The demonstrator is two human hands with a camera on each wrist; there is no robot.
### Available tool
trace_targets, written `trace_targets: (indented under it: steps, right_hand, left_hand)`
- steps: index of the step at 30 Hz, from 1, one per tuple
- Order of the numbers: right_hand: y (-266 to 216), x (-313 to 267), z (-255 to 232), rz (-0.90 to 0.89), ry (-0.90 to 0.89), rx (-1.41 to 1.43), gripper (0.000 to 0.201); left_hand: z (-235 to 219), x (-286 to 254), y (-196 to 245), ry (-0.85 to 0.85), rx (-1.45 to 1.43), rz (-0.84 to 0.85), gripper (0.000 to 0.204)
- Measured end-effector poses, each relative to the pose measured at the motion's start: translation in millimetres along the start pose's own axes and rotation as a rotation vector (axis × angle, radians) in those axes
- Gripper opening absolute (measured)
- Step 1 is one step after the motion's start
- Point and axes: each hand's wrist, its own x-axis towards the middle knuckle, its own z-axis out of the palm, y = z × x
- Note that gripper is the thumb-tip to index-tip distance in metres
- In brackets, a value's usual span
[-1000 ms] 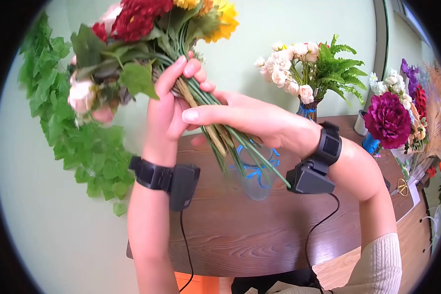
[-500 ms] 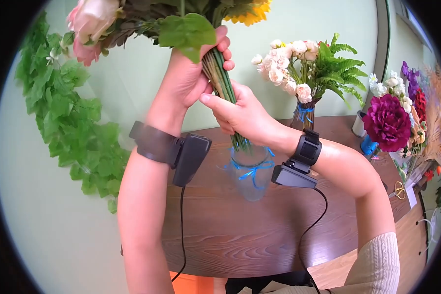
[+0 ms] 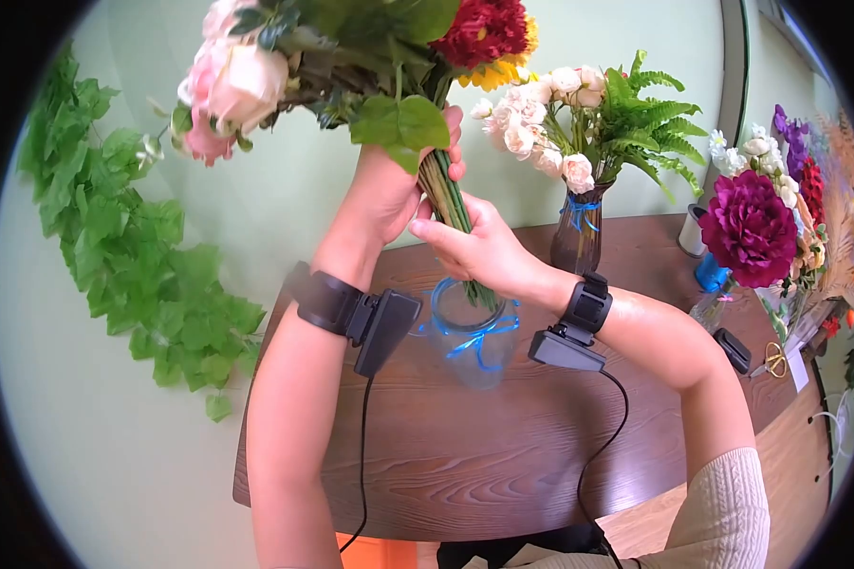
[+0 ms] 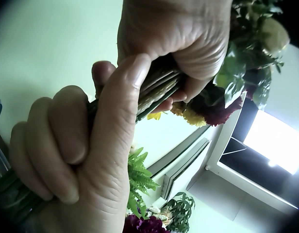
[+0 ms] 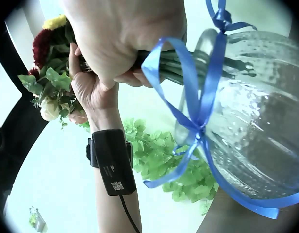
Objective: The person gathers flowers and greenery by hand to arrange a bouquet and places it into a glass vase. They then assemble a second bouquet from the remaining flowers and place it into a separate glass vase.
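Note:
My left hand (image 3: 389, 194) grips a bouquet of artificial flowers just under the blooms, with a pale pink rose (image 3: 247, 85), a dark red flower (image 3: 484, 33) and a yellow one (image 3: 498, 71) among leaves. Lower down, my right hand (image 3: 484, 248) holds the bundled green stems (image 3: 446, 194), thumb along them. Below stands a clear ribbed glass vase (image 3: 470, 365), a blue ribbon (image 3: 479, 332) tied round its neck. In the right wrist view the stem ends (image 5: 237, 65) reach in at the vase's mouth and show through the glass.
A dark vase (image 3: 577, 237) with white roses and fern stands at the back of the wooden table (image 3: 503, 465). To the right are a purple flower (image 3: 750, 232), scissors (image 3: 774, 360) and a black object (image 3: 733, 351). A leafy garland (image 3: 142, 256) hangs on the left wall.
The bouquet has swung more upright and moved right, then lower, with both hands. Its stems, earlier slanting across in front of the vase, now point down at the vase's mouth.

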Motion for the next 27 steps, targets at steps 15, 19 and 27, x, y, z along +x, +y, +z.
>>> trace_targets:
  steps: [15,19,27]
  right_hand:
    - [17.2,-14.8,-27.1,-0.008,-0.203,-0.756,0.037]
    - [27.7,-19.6,-32.0,-0.025,-0.212,-0.691,0.041]
    - [30.1,-23.2,-37.6,0.106,-0.285,-0.517,0.057]
  left_hand:
    - [-11.2,-37.4,-42.4,0.044,0.188,-0.164,0.018]
    - [-5.8,-49.4,-47.9,0.008,0.272,-0.173,0.022]
    - [-7.6,-69.1,-65.5,0.099,0.337,-0.195,0.022]
